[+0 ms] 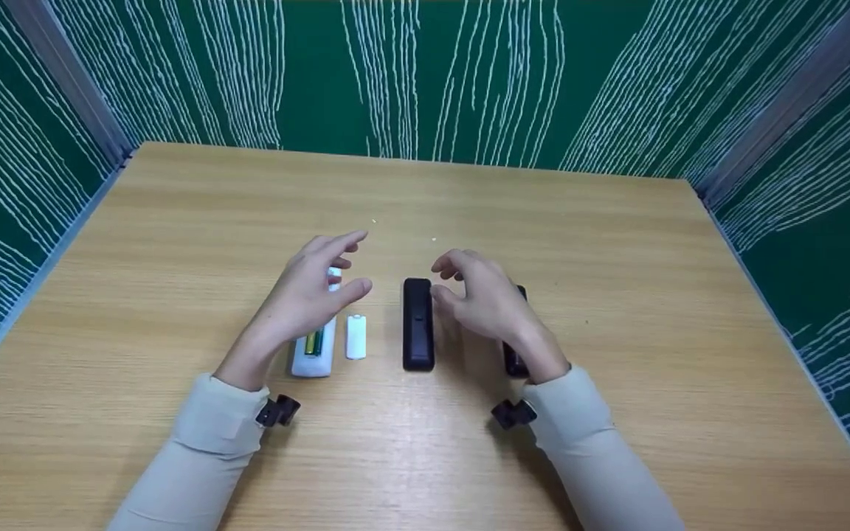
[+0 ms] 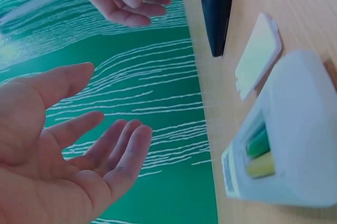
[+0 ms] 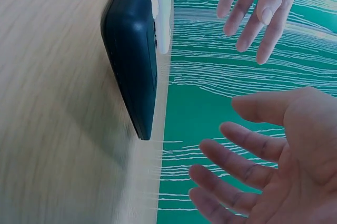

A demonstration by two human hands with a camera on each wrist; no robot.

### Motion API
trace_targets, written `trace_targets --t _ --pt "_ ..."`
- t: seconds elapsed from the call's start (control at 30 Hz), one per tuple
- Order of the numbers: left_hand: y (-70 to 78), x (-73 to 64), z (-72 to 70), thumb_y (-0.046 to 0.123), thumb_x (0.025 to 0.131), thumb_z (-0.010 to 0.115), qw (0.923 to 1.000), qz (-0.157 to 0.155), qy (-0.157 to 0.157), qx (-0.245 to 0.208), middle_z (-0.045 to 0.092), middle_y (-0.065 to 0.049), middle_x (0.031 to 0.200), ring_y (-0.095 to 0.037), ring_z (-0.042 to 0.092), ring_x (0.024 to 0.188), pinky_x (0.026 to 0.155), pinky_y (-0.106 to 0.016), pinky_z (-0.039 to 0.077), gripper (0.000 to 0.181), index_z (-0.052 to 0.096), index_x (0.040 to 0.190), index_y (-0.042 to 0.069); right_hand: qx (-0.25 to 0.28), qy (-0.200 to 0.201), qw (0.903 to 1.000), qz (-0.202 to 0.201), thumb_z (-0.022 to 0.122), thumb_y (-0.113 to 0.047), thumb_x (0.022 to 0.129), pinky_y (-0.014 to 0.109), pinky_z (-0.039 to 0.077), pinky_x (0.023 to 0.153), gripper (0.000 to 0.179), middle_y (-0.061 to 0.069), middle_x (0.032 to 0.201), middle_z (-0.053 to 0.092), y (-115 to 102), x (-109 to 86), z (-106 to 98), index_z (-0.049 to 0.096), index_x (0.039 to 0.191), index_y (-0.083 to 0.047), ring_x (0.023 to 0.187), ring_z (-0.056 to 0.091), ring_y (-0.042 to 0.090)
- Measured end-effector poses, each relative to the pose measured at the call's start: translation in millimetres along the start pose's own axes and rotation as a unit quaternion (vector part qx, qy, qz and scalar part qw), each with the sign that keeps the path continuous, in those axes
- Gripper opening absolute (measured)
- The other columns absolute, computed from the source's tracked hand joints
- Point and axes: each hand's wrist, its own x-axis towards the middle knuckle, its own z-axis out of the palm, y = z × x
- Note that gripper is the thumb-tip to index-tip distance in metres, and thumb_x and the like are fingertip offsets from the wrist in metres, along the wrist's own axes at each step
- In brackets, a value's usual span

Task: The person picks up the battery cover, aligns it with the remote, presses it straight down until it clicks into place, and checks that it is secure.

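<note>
My left hand (image 1: pixel 305 293) is held above a white remote control (image 1: pixel 313 367), fingers loosely spread and nothing in them. The remote's battery compartment lies uncovered, with green-and-yellow batteries (image 2: pixel 260 165) in it; the hand hides its upper part in the head view. Beside it on the table lies a small white battery cover (image 1: pixel 356 338). A black remote control (image 1: pixel 417 332), apparently back side up, lies in the middle. Just right of that, my right hand (image 1: pixel 485 296) hovers with relaxed, empty fingers. Beneath the right wrist, a second black object (image 1: pixel 515 363) is mostly hidden.
The wooden table (image 1: pixel 410 457) has a far edge against a green wall (image 1: pixel 314 81) with white streaks. More green panels stand on both sides. Tiny light specks lie beyond the hands. Each sleeve cuff carries a small black camera (image 1: pixel 277 411).
</note>
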Motion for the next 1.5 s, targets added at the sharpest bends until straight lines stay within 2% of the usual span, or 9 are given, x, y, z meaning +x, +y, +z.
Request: trace_targets --t 0.27,0.57,0.8,0.97,1.23,1.5 --pt "-2.7 -4.5 -12.9 0.023 0.101 0.074 0.9995 0.013 0.030 0.002 0.048 -0.010 0.154 -0.031 0.053 0.139 0.114 -0.051 0.052 0.067 0.046 0.162 0.021 0.004 0.027 0.9988 -0.040 0.068 -0.018 0.101 0.046 0.051 0.109 0.034 0.011 0.129 0.068 -3 -0.6 1 0.067 0.132 -0.006 0.125 0.060 0.031" --pt "-19.9 -19.3 -26.4 0.021 0.101 0.074 0.9980 0.019 0.056 0.022 0.044 -0.010 0.160 -0.032 0.047 0.146 0.121 -0.051 0.044 0.062 0.050 0.159 0.021 0.002 0.038 0.9981 -0.049 0.070 -0.020 0.100 0.047 0.048 0.113 0.039 0.009 0.134 0.066 -7 -4.3 1 0.066 0.137 -0.007 0.129 0.059 0.034" --pt "-33.7 -32.4 -35.8 0.023 0.101 0.075 0.9956 0.018 0.069 0.061 0.038 -0.012 0.167 -0.037 0.036 0.154 0.123 -0.063 0.036 0.063 0.050 0.159 0.019 -0.016 0.041 0.9973 -0.060 0.071 -0.022 0.100 0.045 0.046 0.117 0.041 0.008 0.138 0.065 -12 -2.6 1 0.065 0.138 -0.009 0.134 0.058 0.029" --pt "-42.3 -40.8 -39.5 0.023 0.101 0.074 0.9951 0.016 0.067 0.070 0.033 -0.014 0.170 -0.040 0.029 0.158 0.124 -0.067 0.030 0.065 0.048 0.160 0.017 -0.038 0.032 0.9969 -0.061 0.071 -0.026 0.100 0.048 0.046 0.117 0.044 0.006 0.143 0.062 -17 -1.4 1 0.064 0.141 -0.013 0.139 0.054 0.027" --pt "-54.3 -46.5 -39.0 0.024 0.099 0.077 0.9952 0.012 0.051 0.082 0.031 -0.015 0.171 -0.043 0.026 0.158 0.124 -0.071 0.026 0.071 0.045 0.162 0.017 -0.062 0.017 0.9952 -0.075 0.069 -0.026 0.101 0.053 0.047 0.117 0.044 0.009 0.151 0.056 -22 -0.2 9 0.063 0.142 -0.014 0.146 0.046 0.034" --pt "-60.3 -50.7 -38.3 0.024 0.094 0.082 0.9962 0.003 0.036 0.079 0.028 -0.014 0.173 -0.044 0.024 0.159 0.123 -0.073 0.025 0.081 0.042 0.164 0.019 -0.063 0.003 0.9948 -0.080 0.069 -0.026 0.101 0.051 0.046 0.118 0.045 0.007 0.151 0.055 -29 3.9 18 0.062 0.144 -0.015 0.146 0.045 0.033"
